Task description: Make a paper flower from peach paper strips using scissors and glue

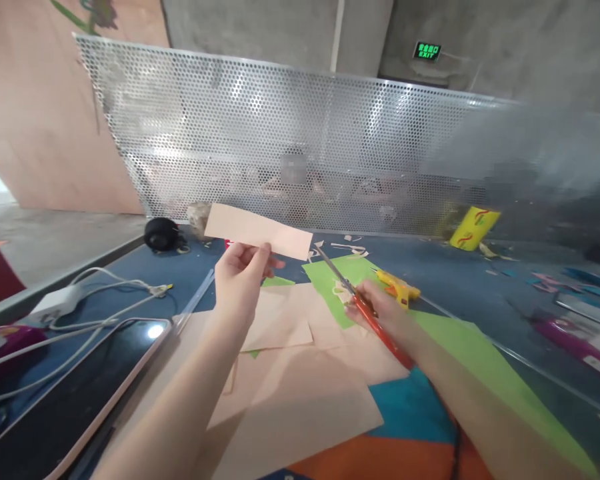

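Note:
My left hand (pixel 245 273) pinches the lower edge of a pale peach strip of paper (pixel 257 230), raised above the table. In my right hand (pixel 380 310) is a pair of scissors (pixel 373 319) with orange-red handles. The blades point up and left, their tips close to the strip's right end. Whether the tips touch the strip I cannot tell. Under my hands lie larger peach sheets (pixel 300 380), overlapping green paper (pixel 330 287). Just beyond my right hand rests a yellow glue gun (pixel 397 288).
A tablet (pixel 75 400) and white cables with a power strip (pixel 55 303) are at left. Black tape (pixel 161 235) sits near the back edge, before a perforated metal screen (pixel 260 133). A yellow roll (pixel 474 228) and paper scraps (pixel 570 283) are at right.

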`<state>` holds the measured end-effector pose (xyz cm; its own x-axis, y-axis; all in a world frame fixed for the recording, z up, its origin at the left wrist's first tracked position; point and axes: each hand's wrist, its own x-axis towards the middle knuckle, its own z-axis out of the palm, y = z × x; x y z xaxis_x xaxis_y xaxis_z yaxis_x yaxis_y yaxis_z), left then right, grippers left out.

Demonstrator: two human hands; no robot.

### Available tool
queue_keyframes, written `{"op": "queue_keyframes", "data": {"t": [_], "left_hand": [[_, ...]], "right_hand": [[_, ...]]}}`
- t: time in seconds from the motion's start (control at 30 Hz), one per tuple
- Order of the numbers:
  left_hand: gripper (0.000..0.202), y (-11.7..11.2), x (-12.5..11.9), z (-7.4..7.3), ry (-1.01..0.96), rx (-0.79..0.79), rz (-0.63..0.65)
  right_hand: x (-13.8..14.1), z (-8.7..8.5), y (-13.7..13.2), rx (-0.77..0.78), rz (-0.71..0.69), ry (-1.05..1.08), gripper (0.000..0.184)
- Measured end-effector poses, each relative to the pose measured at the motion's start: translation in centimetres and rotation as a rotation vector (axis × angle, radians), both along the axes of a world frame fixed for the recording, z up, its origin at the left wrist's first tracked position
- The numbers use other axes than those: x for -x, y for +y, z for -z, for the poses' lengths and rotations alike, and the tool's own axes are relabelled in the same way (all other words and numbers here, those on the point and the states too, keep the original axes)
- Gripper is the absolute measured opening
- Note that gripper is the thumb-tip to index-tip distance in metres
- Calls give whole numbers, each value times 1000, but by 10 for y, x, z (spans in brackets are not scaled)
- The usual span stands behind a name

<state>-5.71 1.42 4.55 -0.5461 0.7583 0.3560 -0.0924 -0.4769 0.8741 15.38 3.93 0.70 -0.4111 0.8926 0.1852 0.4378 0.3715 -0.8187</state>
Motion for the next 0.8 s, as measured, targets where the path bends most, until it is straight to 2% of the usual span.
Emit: {"op": "queue_keyframes", "data": {"t": [0.47,0.8], "left_hand": [[12,0,-3,5,239,-51,-6],[14,2,-1,8,279,-46,-53]], "right_hand": [[-2,-8,-9,24,-61,-99,26],[-4,10,10,32,-42,-47,29]]}}
